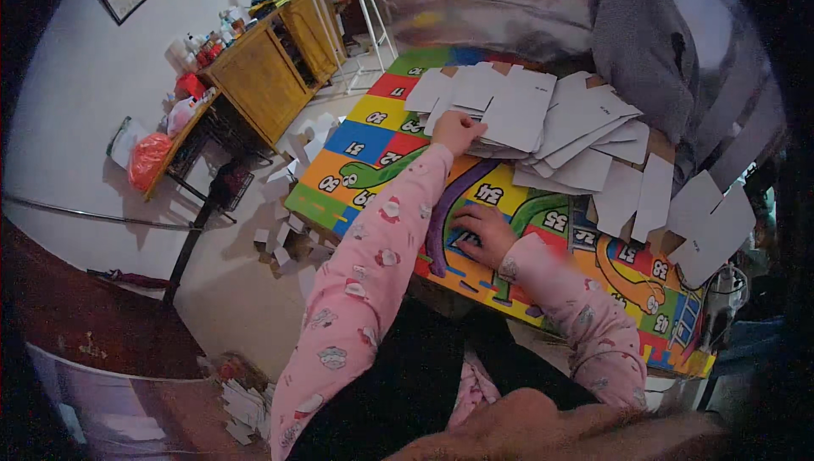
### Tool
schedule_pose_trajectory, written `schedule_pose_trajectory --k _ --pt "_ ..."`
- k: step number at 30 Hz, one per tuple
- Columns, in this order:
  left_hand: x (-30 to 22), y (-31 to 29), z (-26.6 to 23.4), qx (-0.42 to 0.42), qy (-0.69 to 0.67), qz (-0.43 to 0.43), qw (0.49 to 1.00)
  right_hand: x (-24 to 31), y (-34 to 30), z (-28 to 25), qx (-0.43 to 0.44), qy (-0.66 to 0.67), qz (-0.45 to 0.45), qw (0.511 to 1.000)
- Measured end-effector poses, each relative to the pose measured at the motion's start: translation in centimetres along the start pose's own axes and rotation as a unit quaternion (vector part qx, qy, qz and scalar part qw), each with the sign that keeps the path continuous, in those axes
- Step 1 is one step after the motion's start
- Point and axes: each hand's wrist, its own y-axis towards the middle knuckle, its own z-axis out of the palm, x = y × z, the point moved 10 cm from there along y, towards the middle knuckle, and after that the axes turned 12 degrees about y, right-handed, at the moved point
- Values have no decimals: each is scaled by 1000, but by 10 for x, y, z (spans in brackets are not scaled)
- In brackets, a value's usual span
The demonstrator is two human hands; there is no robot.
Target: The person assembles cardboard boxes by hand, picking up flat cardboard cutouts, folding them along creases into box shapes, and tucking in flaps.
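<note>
A loose pile of flat white carton blanks (519, 105) with brown undersides covers the far part of a colourful board-game-patterned table top (365, 149). At the pile's near left edge, my left hand (456, 132) has its fingers pinched on a white carton blank (471, 91); the fingertips are partly hidden. Closer to me, my right hand (485, 235) rests on the patterned top with its fingers apart and slightly bent, holding nothing. Both arms wear pink printed sleeves.
More unfolded blanks (714, 222) overhang the right end of the table. Small white boxes (284, 241) lie on the floor to the left. Behind them stands a wooden cabinet (263, 80) with bottles and bags on top. A grey draped shape (649, 37) borders the table's far right.
</note>
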Motion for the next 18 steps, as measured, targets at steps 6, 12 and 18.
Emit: schedule_pose_trajectory --k 6,12,18 --pt "20 2 -3 -17 -86 -23 996 4 2 -1 9 1 2 1000" --pt "46 -29 -11 -37 -387 -111 915 3 5 -4 4 21 4 1000" --pt "84 -105 -52 -97 -474 -148 863 -17 3 -16 -62 131 68 987"
